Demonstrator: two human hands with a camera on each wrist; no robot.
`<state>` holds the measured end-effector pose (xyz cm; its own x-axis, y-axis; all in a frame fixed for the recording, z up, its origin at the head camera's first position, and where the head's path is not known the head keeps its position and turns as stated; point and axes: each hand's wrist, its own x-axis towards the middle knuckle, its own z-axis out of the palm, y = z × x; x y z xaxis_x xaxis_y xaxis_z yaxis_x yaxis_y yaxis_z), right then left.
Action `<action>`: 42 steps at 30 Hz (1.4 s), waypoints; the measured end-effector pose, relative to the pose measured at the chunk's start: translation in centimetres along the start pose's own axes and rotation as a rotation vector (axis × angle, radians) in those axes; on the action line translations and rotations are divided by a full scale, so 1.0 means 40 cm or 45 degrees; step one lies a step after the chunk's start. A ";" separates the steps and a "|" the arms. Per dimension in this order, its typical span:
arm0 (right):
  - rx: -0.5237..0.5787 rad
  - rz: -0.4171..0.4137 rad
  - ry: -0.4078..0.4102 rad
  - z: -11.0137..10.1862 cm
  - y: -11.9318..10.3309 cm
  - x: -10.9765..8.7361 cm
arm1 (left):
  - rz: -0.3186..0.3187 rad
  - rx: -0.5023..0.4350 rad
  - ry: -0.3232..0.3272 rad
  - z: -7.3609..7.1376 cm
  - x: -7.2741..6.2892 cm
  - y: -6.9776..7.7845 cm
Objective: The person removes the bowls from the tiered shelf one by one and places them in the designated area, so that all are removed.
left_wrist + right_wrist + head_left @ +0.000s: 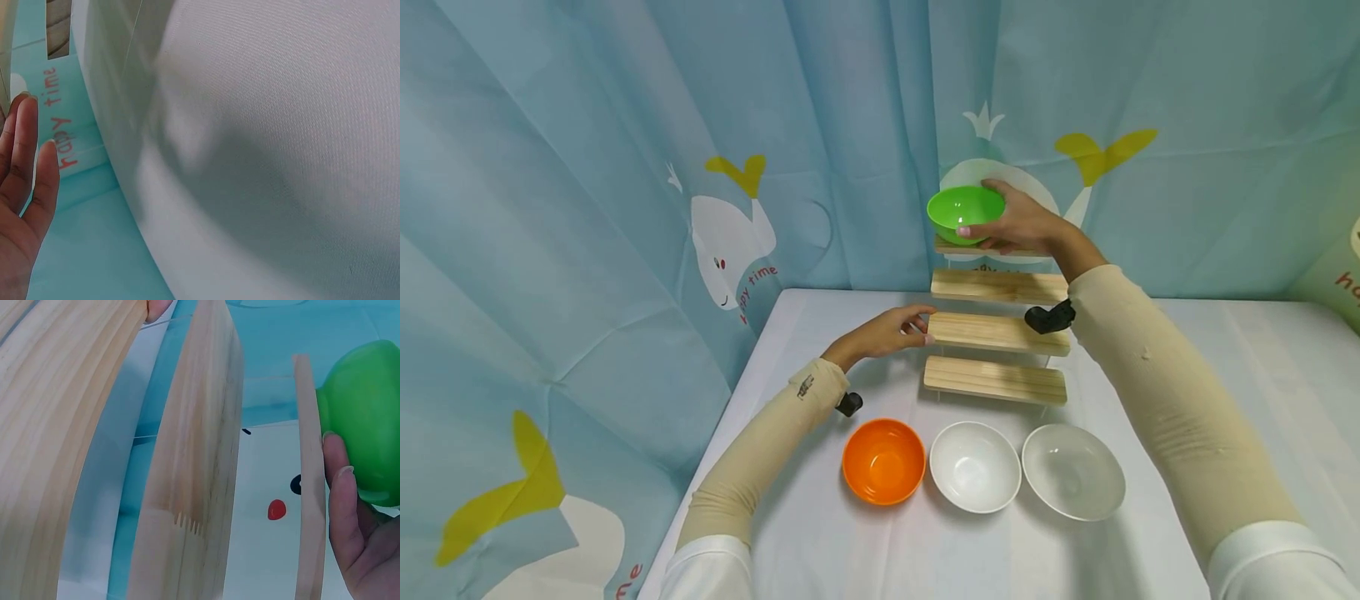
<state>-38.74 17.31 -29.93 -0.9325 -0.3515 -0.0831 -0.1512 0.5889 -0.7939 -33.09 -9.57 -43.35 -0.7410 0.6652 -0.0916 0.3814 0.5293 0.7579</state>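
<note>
My right hand (1018,218) grips a green bowl (955,218) by its right side, thumb at the near side and fingers behind. The bowl's base sits right at the top board (309,487) of a tiered wooden rack, its opening tilted toward me. Lower down, my left hand (887,332) holds the left end of the rack's third board (985,329), thumb at the front edge and fingertips at the back. In the left wrist view this hand (25,187) shows at the left edge, its fingers reaching up beside the rack.
In front of the rack stand an orange bowl (883,461), a white bowl (975,467) and a translucent whitish bowl (1072,472) in a row. The table (820,542) has a white cloth. A blue printed curtain (865,150) hangs close behind the rack and along the left.
</note>
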 end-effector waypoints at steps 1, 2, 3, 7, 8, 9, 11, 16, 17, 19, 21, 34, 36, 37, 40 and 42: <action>-0.002 -0.001 0.002 0.001 0.000 0.000 | 0.000 0.004 0.002 0.000 0.001 -0.001; 0.001 -0.001 0.002 0.001 0.001 0.000 | -0.001 0.005 0.001 0.001 0.001 -0.001; 0.003 0.001 0.004 0.001 0.002 -0.001 | -0.003 0.007 0.000 0.002 0.002 -0.001; 0.014 0.004 0.013 -0.001 0.006 -0.003 | -0.007 0.017 -0.007 0.003 0.004 0.001; 0.018 0.005 0.013 -0.001 0.007 -0.004 | -0.008 0.018 -0.009 0.003 0.005 0.002; 0.019 0.004 0.014 -0.002 0.007 -0.005 | -0.009 0.021 -0.010 0.003 0.006 0.003; 0.026 0.002 0.012 -0.003 0.008 -0.005 | -0.012 0.020 -0.008 0.003 0.007 0.004; 0.049 0.007 0.019 -0.004 0.010 -0.004 | -0.010 0.009 -0.003 0.003 0.008 0.006; 0.051 0.008 0.021 -0.004 0.012 -0.003 | -0.006 0.009 -0.005 0.004 0.009 0.006; 0.051 0.009 0.026 -0.004 0.014 -0.003 | 0.002 0.008 -0.009 0.005 0.009 0.004; 0.052 0.006 0.031 -0.004 0.016 -0.004 | 0.010 0.013 -0.009 0.005 0.009 0.003; 0.033 -0.024 0.068 -0.008 0.026 -0.017 | 0.034 0.010 0.003 0.003 0.011 -0.011; 0.037 -0.033 0.065 -0.011 0.027 -0.025 | 0.034 0.001 0.001 0.002 0.012 -0.012; 0.036 -0.038 0.062 -0.013 0.027 -0.031 | 0.034 -0.005 -0.001 0.002 0.012 -0.013; 0.021 -0.060 0.055 -0.018 0.025 -0.048 | 0.033 -0.017 -0.008 0.002 0.014 -0.015; -0.002 -0.076 0.055 -0.021 0.024 -0.058 | 0.036 -0.022 -0.011 0.001 0.016 -0.017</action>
<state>-37.01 19.29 -29.97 -0.9350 -0.3544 -0.0099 -0.2072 0.5691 -0.7957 -33.81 -9.49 -43.95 -0.7250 0.6846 -0.0756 0.3924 0.5008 0.7715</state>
